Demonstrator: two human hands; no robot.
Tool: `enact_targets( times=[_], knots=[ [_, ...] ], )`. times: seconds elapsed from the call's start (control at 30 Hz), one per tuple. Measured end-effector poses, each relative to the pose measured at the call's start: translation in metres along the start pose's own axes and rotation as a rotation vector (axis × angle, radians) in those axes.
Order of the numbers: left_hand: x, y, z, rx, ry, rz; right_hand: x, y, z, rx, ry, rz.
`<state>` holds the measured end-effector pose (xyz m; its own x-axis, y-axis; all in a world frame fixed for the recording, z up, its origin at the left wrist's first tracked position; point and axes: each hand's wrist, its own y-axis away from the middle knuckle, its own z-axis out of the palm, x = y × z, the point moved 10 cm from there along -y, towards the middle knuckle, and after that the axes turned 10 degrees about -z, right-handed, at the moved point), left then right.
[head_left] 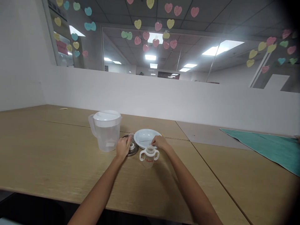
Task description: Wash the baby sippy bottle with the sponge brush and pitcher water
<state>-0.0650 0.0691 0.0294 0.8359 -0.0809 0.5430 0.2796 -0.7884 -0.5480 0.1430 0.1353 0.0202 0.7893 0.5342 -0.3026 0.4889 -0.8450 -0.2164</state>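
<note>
My left hand (123, 147) is curled over the left side of a small dark metal bowl (134, 152), gripping its rim. A white ring-shaped piece (132, 146) lies in that bowl. My right hand (160, 142) is over the right edge of a pale plate (140, 131), its fingers pinched together. A thin line crosses the plate toward those fingers; I cannot make out what they hold. Just in front stands a clear baby bottle (148, 162) with two white handles, upright and uncapped, with red lettering on its side.
A clear pitcher (108, 134) with a white lid stands left of the bowl. A green cloth (264, 148) lies at the far right. Seams run between the wooden tables (58, 156). Behind them rises a white wall (140, 97) below windows with heart-shaped notes.
</note>
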Motion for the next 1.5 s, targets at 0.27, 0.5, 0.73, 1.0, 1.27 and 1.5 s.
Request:
enact_targets(
  times=[0.27,0.5,0.73,1.0,1.27,1.5],
  knots=[
    [0.001,0.003,0.028,-0.214,-0.187,0.022,-0.016,-0.018,-0.003,0.153,-0.235,-0.067],
    [0.006,0.005,0.036,-0.21,-0.309,0.099,-0.034,0.01,-0.08,0.619,-0.937,-0.075],
    [0.007,0.004,0.035,-0.2,-0.274,0.091,-0.076,0.036,-0.102,0.505,-0.835,-0.209],
    [-0.003,-0.002,0.015,-0.041,-0.152,-0.017,-0.063,0.032,-0.094,0.457,-0.507,-0.168],
    [0.022,0.008,-0.024,0.251,-0.009,0.153,-0.081,0.039,-0.065,0.061,-0.2,-0.199],
    [0.052,0.025,-0.036,0.333,0.115,0.401,-0.086,0.048,-0.056,-0.108,-0.022,-0.2]
  ],
)
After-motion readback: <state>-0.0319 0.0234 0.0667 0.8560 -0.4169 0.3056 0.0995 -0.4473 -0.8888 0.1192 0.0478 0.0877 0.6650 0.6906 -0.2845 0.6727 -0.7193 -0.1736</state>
